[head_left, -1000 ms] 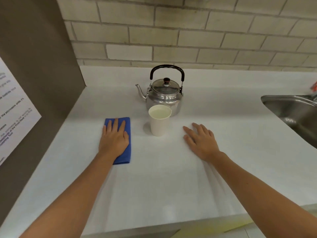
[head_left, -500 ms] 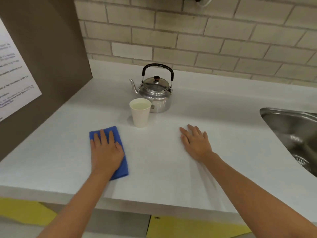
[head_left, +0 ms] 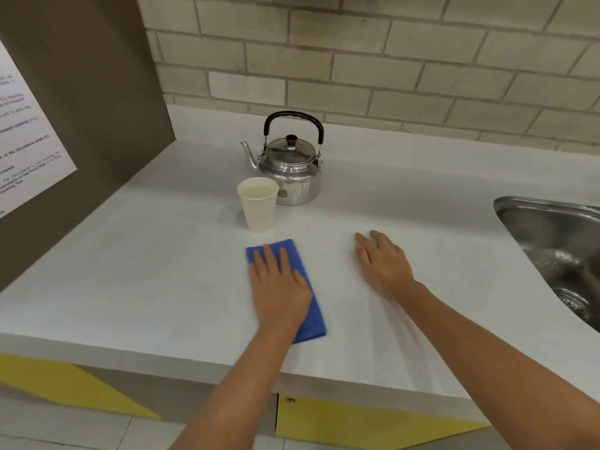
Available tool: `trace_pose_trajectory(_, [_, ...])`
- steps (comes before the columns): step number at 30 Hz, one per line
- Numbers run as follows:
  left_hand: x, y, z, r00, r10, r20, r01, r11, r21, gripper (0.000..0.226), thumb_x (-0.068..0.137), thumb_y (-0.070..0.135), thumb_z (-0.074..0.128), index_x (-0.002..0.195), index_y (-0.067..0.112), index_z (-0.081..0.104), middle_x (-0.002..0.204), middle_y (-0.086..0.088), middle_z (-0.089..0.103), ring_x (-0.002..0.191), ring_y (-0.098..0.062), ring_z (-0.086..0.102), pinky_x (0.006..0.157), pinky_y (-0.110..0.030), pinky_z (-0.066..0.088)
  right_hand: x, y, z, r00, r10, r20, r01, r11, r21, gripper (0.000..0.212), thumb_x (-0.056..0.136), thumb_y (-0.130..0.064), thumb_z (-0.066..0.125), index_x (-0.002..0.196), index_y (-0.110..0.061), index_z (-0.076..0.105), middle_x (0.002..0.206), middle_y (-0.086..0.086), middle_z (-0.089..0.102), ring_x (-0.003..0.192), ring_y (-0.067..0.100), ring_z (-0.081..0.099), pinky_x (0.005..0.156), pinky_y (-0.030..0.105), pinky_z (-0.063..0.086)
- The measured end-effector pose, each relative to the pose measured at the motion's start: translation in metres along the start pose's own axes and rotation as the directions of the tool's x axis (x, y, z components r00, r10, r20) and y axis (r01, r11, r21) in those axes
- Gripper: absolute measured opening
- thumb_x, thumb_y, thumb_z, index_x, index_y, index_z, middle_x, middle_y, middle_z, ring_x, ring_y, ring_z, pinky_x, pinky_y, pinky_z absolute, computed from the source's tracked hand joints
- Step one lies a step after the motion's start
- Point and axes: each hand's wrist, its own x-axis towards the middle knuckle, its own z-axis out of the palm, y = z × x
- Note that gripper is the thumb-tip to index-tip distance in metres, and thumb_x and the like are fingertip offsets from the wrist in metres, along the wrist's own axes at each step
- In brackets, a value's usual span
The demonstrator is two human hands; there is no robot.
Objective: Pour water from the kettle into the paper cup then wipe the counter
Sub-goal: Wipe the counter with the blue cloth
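A folded blue cloth (head_left: 311, 313) lies on the white counter (head_left: 156, 271), and my left hand (head_left: 279, 287) presses flat on top of it, fingers spread. Just beyond the cloth stands a white paper cup (head_left: 258, 209) with water in it. Behind the cup is a shiny metal kettle (head_left: 292, 167), lid on, black handle upright, spout to the left. My right hand (head_left: 383, 264) rests palm down on the bare counter to the right of the cloth, holding nothing.
A steel sink (head_left: 558, 251) is sunk into the counter at the right. A brown side panel (head_left: 97, 92) with a printed notice (head_left: 26, 141) walls off the left. A brick wall (head_left: 357, 60) runs along the back. Yellow cupboard fronts (head_left: 357, 420) show below the edge.
My left hand has slid the blue cloth to the right, from left of the cup to in front of it. My right hand has stayed flat on the counter.
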Motion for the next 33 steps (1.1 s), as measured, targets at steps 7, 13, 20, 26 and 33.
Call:
trace_pose_trajectory(7, [0.006, -0.083, -0.033, 0.986, -0.161, -0.050, 0.164, 0.985, 0.059, 0.056, 0.097, 0.028, 0.023, 0.146, 0.005, 0.009, 0.156, -0.023, 0.006, 0.143, -0.039, 0.006, 0.118, -0.046, 0.003, -0.003, -0.012, 0.009, 0.999, 0.028, -0.042, -0.029, 0.999, -0.040, 0.042, 0.099, -0.031, 0.027, 0.138, -0.017, 0.037, 0.143, 0.014, 0.034, 0.135, 0.027, 0.026, 0.111, 0.041, 0.020])
trace_pose_trajectory(13, [-0.015, -0.005, -0.002, 0.997, -0.056, -0.053, 0.062, 0.990, 0.127, 0.057, 0.097, 0.030, 0.017, 0.145, 0.005, 0.002, 0.156, -0.023, 0.004, 0.143, -0.039, 0.004, 0.118, -0.046, 0.000, 0.007, 0.005, 0.001, 1.000, -0.012, 0.015, 0.013, 0.998, -0.066, 0.042, 0.099, -0.033, 0.023, 0.139, -0.024, 0.036, 0.150, 0.006, 0.029, 0.141, 0.024, 0.017, 0.113, 0.043, 0.016])
trace_pose_trajectory(20, [0.050, 0.098, 0.036, 0.996, 0.078, 0.039, -0.081, 0.994, 0.076, 0.056, 0.097, 0.029, 0.018, 0.146, 0.006, 0.003, 0.157, -0.020, 0.001, 0.144, -0.037, -0.002, 0.118, -0.046, -0.002, 0.015, 0.051, -0.010, 0.997, 0.035, 0.066, -0.032, 0.999, -0.038, 0.046, 0.100, -0.037, 0.021, 0.144, -0.028, 0.024, 0.157, 0.002, 0.017, 0.145, 0.024, 0.008, 0.117, 0.047, 0.007])
trace_pose_trajectory(26, [0.130, 0.145, 0.048, 0.977, 0.200, 0.074, -0.203, 0.978, 0.050, 0.053, 0.096, 0.027, 0.023, 0.145, 0.008, 0.016, 0.156, -0.019, 0.011, 0.144, -0.035, 0.007, 0.119, -0.045, 0.004, 0.023, 0.064, -0.002, 0.995, 0.013, -0.094, -0.009, 0.999, 0.043, 0.046, 0.099, -0.033, 0.023, 0.143, -0.020, 0.029, 0.147, 0.003, 0.037, 0.137, 0.020, 0.030, 0.111, 0.042, 0.024])
trace_pose_trajectory(33, [0.091, 0.088, 0.053, 0.972, 0.232, 0.034, -0.233, 0.972, 0.023, 0.053, 0.097, 0.032, 0.020, 0.147, 0.017, 0.011, 0.158, -0.012, 0.008, 0.145, -0.028, 0.004, 0.118, -0.038, -0.001, 0.026, 0.058, 0.009, 0.992, 0.067, -0.105, -0.069, 0.997, -0.021, 0.046, 0.099, -0.035, 0.024, 0.141, -0.020, 0.032, 0.149, 0.006, 0.033, 0.140, 0.025, 0.023, 0.112, 0.047, 0.018])
